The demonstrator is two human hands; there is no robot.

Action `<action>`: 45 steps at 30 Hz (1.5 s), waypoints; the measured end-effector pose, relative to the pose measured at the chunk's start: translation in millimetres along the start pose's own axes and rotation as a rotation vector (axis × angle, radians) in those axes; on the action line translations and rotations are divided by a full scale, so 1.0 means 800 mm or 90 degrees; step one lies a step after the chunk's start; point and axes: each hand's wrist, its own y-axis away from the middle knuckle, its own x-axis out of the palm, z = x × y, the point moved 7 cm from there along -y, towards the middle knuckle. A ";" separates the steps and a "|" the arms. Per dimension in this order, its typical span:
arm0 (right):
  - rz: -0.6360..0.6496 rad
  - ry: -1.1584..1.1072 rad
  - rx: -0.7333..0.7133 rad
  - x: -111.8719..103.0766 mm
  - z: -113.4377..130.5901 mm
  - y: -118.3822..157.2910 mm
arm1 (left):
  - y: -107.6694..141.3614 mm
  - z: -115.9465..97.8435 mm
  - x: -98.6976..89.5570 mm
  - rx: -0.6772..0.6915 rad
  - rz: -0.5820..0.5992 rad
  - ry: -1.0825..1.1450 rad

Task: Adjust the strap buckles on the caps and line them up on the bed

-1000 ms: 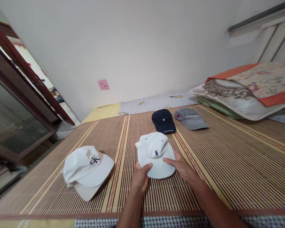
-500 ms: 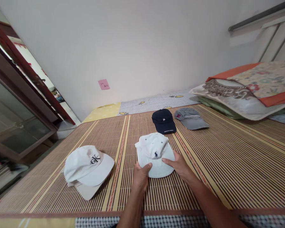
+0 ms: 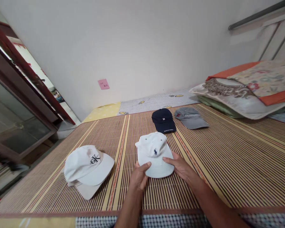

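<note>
A white baseball cap (image 3: 154, 155) with a small dark blue horse-rider logo faces me, brim toward me. My left hand (image 3: 139, 175) grips the brim's left side, thumb on top and fingers underneath. On the brim's other side, my right hand (image 3: 180, 166) pinches it the same way. To the left lies another white cap (image 3: 87, 164) with black letters, stacked on a second cap whose pale brim (image 3: 86, 190) shows below. Just behind the held cap sit a navy cap (image 3: 163, 120) and, beside it, a grey cap (image 3: 191, 117).
A striped bamboo mat (image 3: 123, 142) covers the bed. Pillows (image 3: 228, 91) with an orange-edged floral cloth (image 3: 266, 79) lie at the back right. A white wall (image 3: 142, 50) with a pink note (image 3: 103, 84) rises behind, and a glass-fronted cabinet (image 3: 16, 126) stands at far left.
My hands have shifted very slightly on the brim, and the cap's front panel has turned a little. The other caps have stayed where they were.
</note>
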 end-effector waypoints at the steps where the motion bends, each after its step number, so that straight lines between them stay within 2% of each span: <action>1: 0.025 -0.042 0.018 0.005 -0.001 0.003 | 0.001 0.000 0.002 -0.010 0.012 0.015; 5: 0.082 -0.157 0.065 0.018 -0.003 0.015 | 0.003 0.000 0.013 -0.025 0.066 0.071; 8: 0.115 -0.155 0.080 0.026 -0.003 0.020 | 0.005 0.001 0.019 -0.032 0.094 0.071; 12: 0.142 -0.140 0.085 0.028 -0.001 0.021 | 0.004 0.002 0.020 -0.022 0.095 0.046; 25: 0.015 -0.080 0.064 0.012 -0.014 0.009 | 0.000 -0.004 0.000 0.066 -0.051 -0.044; 33: 0.001 -0.051 0.051 0.011 -0.014 0.009 | 0.000 -0.001 -0.014 0.108 -0.088 -0.076; 45: -0.025 -0.041 0.030 0.011 -0.014 0.008 | 0.003 -0.004 -0.013 0.133 -0.130 -0.101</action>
